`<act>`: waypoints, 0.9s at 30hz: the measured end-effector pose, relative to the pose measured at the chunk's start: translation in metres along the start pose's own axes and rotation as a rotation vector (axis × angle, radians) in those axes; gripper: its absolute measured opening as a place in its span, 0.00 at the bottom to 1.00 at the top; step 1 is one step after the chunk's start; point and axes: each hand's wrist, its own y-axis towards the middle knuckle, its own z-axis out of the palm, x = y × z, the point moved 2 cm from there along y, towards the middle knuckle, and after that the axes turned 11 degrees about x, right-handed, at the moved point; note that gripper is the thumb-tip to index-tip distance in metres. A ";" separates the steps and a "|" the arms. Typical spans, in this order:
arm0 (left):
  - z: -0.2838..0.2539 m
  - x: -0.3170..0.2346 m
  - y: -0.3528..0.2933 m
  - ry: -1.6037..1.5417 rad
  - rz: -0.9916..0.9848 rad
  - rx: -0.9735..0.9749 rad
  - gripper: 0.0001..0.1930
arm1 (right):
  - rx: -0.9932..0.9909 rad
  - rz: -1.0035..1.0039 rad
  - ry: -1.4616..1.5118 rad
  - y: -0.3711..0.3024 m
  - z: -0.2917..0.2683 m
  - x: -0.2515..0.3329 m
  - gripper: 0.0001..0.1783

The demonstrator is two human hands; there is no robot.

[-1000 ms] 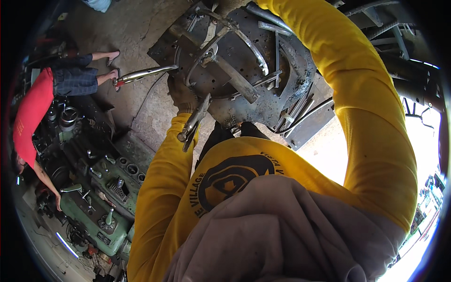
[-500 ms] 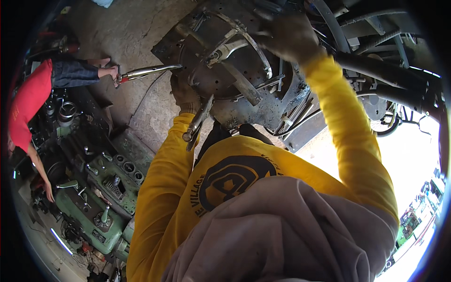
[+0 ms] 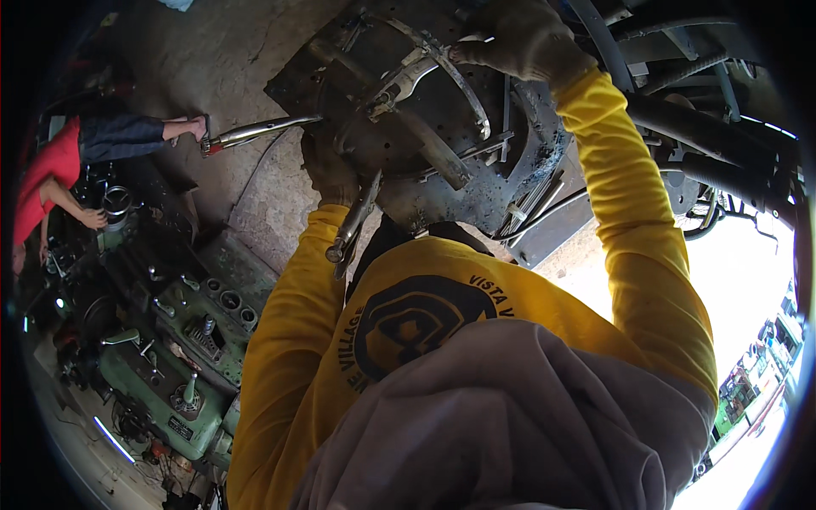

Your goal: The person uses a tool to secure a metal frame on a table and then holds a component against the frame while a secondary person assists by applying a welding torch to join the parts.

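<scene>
Has left glove (image 3: 330, 172) between two plier-like tools (image 3: 354, 219), right glove (image 3: 523, 44) half-curled near one curved bar (image 3: 470, 95); cannot tell left's openness, either's hold.

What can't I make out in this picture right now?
All in the head view:
Left hand: dark shadow by the steel plate hides its fingers and grip.
Right hand: shadow and the top edge obscure its fingers.
Wearer's feet: the plate and yellow shirt block them.
Co-worker: head mostly lost at the dark left rim.
Bright area at right: glare washes out detail.
</scene>
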 end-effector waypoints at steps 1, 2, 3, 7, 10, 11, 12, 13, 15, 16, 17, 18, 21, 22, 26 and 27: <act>0.002 -0.002 0.001 -0.039 -0.011 0.001 0.36 | 0.004 0.006 -0.005 0.005 -0.005 0.000 0.29; 0.003 -0.003 0.003 -0.079 -0.023 0.002 0.36 | 0.122 -0.016 0.025 0.012 -0.006 -0.003 0.28; 0.004 0.001 0.003 -0.312 -0.122 -0.013 0.33 | 0.237 -0.053 0.063 0.022 -0.002 -0.005 0.28; 0.007 0.020 0.001 -0.373 -0.198 -0.049 0.26 | 0.149 -0.214 -0.141 0.058 0.005 -0.006 0.28; 0.000 -0.022 0.009 -0.801 -0.440 -0.051 0.27 | 0.348 -0.343 -0.328 0.080 -0.004 -0.009 0.30; -0.002 -0.026 0.007 -0.955 -0.533 -0.071 0.30 | 0.348 -0.350 -0.325 0.086 -0.013 -0.001 0.30; -0.001 -0.017 0.003 -0.792 -0.415 -0.070 0.24 | 0.373 -0.367 -0.387 0.093 -0.020 0.009 0.30; 0.000 -0.011 0.000 -0.711 -0.357 -0.068 0.21 | 0.400 -0.380 -0.449 0.098 -0.022 0.016 0.30; 0.001 -0.003 -0.001 -0.580 -0.323 -0.048 0.24 | 0.449 -0.377 -0.450 0.113 -0.011 0.019 0.29; 0.003 -0.001 -0.001 -0.557 -0.334 -0.038 0.27 | 0.498 -0.369 -0.451 0.119 -0.006 0.018 0.28; 0.004 0.001 -0.001 -0.533 -0.346 -0.028 0.30 | 0.500 -0.371 -0.452 0.123 -0.002 0.017 0.28; 0.003 0.000 0.000 -0.631 -0.368 -0.035 0.30 | 0.497 -0.409 -0.458 0.125 0.000 0.018 0.28; 0.001 -0.013 0.005 -0.771 -0.421 -0.056 0.25 | 0.482 -0.472 -0.439 0.132 0.012 0.010 0.27; -0.001 -0.020 0.006 -0.811 -0.450 -0.068 0.22 | 0.465 -0.496 -0.414 0.133 0.014 0.010 0.26; -0.007 -0.029 0.005 -0.846 -0.500 -0.060 0.22 | 0.473 -0.420 -0.348 0.114 0.014 0.008 0.25; -0.007 -0.027 0.005 -0.800 -0.481 -0.063 0.22 | 0.443 -0.335 -0.303 0.098 0.014 0.003 0.25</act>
